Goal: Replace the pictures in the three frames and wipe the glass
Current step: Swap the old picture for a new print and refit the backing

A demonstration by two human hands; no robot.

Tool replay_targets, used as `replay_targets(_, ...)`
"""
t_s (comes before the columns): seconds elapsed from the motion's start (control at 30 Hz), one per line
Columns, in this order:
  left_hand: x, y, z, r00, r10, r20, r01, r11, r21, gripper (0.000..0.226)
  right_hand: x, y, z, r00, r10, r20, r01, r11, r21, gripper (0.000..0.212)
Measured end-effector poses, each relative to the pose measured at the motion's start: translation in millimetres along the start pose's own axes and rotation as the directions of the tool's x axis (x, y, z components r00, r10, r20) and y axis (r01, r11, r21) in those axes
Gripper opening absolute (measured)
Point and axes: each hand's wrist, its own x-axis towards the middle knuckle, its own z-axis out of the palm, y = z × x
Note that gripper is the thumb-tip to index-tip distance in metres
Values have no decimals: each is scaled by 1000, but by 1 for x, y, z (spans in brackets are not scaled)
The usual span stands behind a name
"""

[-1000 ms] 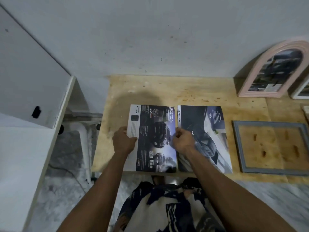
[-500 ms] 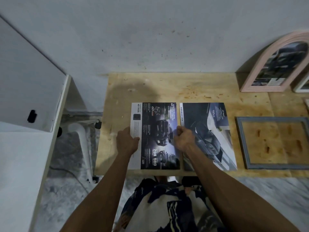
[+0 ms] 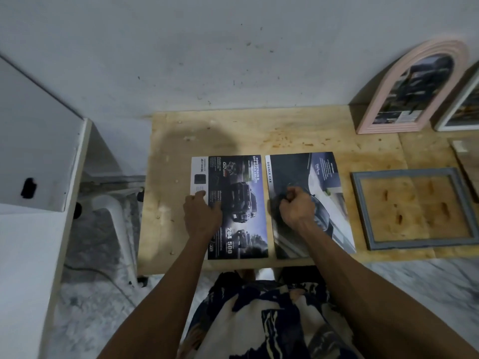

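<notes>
Two printed car pictures lie side by side on the plywood table, with a narrow gap between them. My left hand holds down the left picture at its left edge, thumb on top. My right hand is closed in a fist on the right picture, near that sheet's left edge. To the right lies a grey frame, flat, with bare wood showing through it. A pink arched frame with a picture in it leans on the wall, and a white frame stands beside it.
A white cabinet stands to the left of the table, with a gap and a white chair leg between them. A brown board lies at the far right edge. The table's front edge is close to my body.
My right hand has moved from the seam between the two pictures onto the right one. The pictures lay edge to edge before; a gap now shows between them.
</notes>
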Motion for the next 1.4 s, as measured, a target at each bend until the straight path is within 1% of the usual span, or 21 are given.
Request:
replay_targets(0.1,-13,32,19,995,65,76,-60,996,-66,13,14,19,-31,994,69,-89,-69,998,-1,35)
replay_targets(0.13,-19,43,26,988,90,124,-82,994,-71,9,19,27,-41,991,74,-116,-75,997,-2,36)
replay_targets(0.17,-23,52,36,980,114,164,-104,992,-71,16,22,33,-53,989,69,-134,-72,997,-21,37)
replay_targets(0.23,-31,66,55,954,128,272,-113,991,-69,13,27,44,-75,987,68,-147,-77,995,-59,39)
replay_targets(0.3,-38,77,72,934,103,342,-86,994,-65,39,30,52,-91,990,79,-116,-89,992,-89,43)
replay_targets(0.33,-42,82,78,931,89,354,-72,996,-58,47,32,56,-96,992,83,-91,-92,990,-105,47)
replay_targets(0.37,-45,85,85,933,71,353,-60,997,-43,47,34,60,-99,994,82,-67,-90,989,-117,49)
replay_targets(0.5,-57,96,99,956,45,290,-44,999,-8,16,40,67,-104,995,102,9,-101,992,-72,55)
replay_targets(0.57,-59,103,101,965,12,261,-14,1000,4,15,41,66,-105,993,111,40,-111,994,-17,71)
replay_targets(0.6,-60,106,102,968,-6,250,3,1000,12,18,42,68,-107,993,112,46,-113,994,12,76)
replay_targets(0.63,-62,108,103,971,-26,236,21,1000,23,25,44,70,-108,993,111,44,-112,993,35,75)
replay_targets(0.7,-64,112,107,982,-53,179,49,998,30,41,48,76,-111,994,98,38,-100,993,57,63)
replay_targets(0.73,-65,114,108,987,-72,141,70,997,18,45,51,78,-112,996,86,21,-87,995,50,56)
replay_targets(0.77,-66,117,110,989,-106,104,106,994,0,43,56,81,-113,997,71,-8,-70,996,46,50)
replay_targets(0.83,-70,125,113,985,-165,45,166,986,-30,25,61,81,-116,998,58,-38,-55,996,74,40)
replay_targets(0.9,-74,134,115,978,-211,-9,209,974,-90,13,68,82,-120,1000,22,1,-22,996,87,25)
replay_targets(0.97,-78,139,118,966,-252,-52,240,954,-179,14,75,85,-126,997,-50,56,46,997,64,14)
replay_targets(1.07,-85,148,120,949,-298,-105,257,922,-288,14,84,90,-138,987,-126,103,114,987,117,15)
replay_targets(1.17,-93,154,120,942,-316,-110,260,900,-350,9,90,96,-150,979,-161,127,138,975,173,18)
replay_targets(1.3,-100,162,119,952,-299,-59,252,880,-403,23,91,100,-170,983,-157,96,120,942,313,11)
replay_targets(1.4,-111,168,119,965,-261,33,249,866,-433,35,93,106,-184,995,-99,13,86,911,403,9)
